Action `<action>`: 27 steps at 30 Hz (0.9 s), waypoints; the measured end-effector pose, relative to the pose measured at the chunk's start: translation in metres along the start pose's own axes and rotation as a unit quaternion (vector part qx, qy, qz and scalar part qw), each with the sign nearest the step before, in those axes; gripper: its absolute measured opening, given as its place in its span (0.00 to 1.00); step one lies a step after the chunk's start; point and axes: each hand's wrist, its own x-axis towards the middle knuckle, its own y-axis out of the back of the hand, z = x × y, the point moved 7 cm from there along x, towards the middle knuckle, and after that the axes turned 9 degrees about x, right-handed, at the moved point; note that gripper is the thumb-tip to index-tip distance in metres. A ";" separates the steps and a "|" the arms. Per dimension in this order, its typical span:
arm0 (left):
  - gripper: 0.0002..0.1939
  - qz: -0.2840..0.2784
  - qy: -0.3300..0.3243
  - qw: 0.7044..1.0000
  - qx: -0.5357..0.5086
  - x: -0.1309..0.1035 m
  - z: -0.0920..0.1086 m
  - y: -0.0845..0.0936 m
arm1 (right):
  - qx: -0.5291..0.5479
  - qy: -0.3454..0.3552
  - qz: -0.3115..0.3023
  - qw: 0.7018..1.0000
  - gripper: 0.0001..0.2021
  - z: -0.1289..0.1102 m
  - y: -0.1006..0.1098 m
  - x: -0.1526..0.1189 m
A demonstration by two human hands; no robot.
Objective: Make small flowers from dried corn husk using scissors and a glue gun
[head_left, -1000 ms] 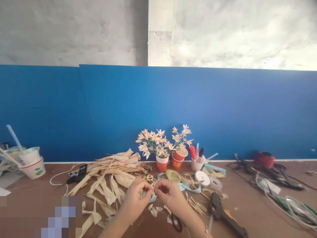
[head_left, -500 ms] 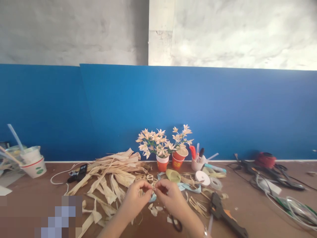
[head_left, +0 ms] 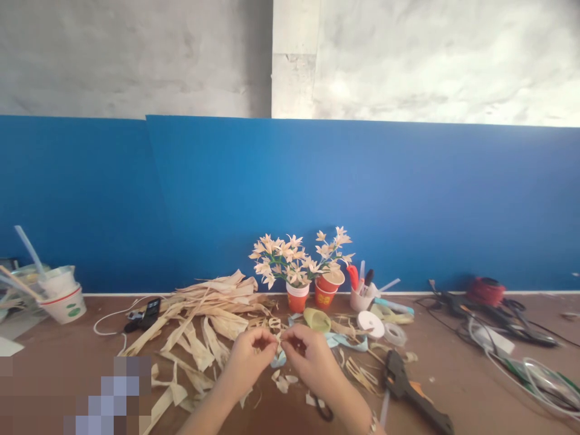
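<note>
My left hand (head_left: 248, 362) and my right hand (head_left: 312, 364) meet close together above the table, thumbs and fingertips pinched. Whatever lies between the fingertips is too small to make out. Below them several cut petal-shaped husk pieces (head_left: 283, 382) lie on the tabletop. A black loop-shaped handle (head_left: 324, 412) shows partly under my right wrist. Dried corn husks (head_left: 212, 302) are heaped to the left of my left hand. Beyond the hands stand cream husk flowers (head_left: 283, 260) on green stems in a red and white paper cup (head_left: 298, 297).
A black glue gun (head_left: 414, 389) lies at right, near white tape rolls (head_left: 370, 324). A second red cup (head_left: 324, 296) and a pen cup (head_left: 361, 299) stand at the back. Cables (head_left: 489, 344) spread far right; a white cup (head_left: 66, 305) is far left. A blue partition (head_left: 217, 199) closes the back.
The fingertips of both hands have shifted very slightly, with a small gap now between the hands. Everything on the table stays where it was.
</note>
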 end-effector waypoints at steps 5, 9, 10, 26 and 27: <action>0.07 0.030 -0.022 0.998 0.043 0.001 -0.002 0.004 | -0.019 0.100 0.047 0.994 0.08 -0.017 0.007 -0.003; 0.07 0.032 -0.034 0.996 0.070 -0.001 0.001 0.003 | -0.050 0.123 0.051 0.990 0.08 -0.019 0.003 -0.006; 0.07 0.032 -0.038 0.996 0.076 -0.001 0.002 0.003 | -0.055 0.122 0.052 0.990 0.08 -0.018 0.002 -0.006; 0.08 0.077 -0.146 0.969 0.183 -0.008 0.018 0.006 | -0.041 0.092 0.042 0.994 0.08 -0.011 -0.001 -0.005; 0.08 0.082 -0.154 0.966 0.191 -0.008 0.019 0.006 | -0.040 0.093 0.044 0.994 0.08 -0.011 -0.001 -0.005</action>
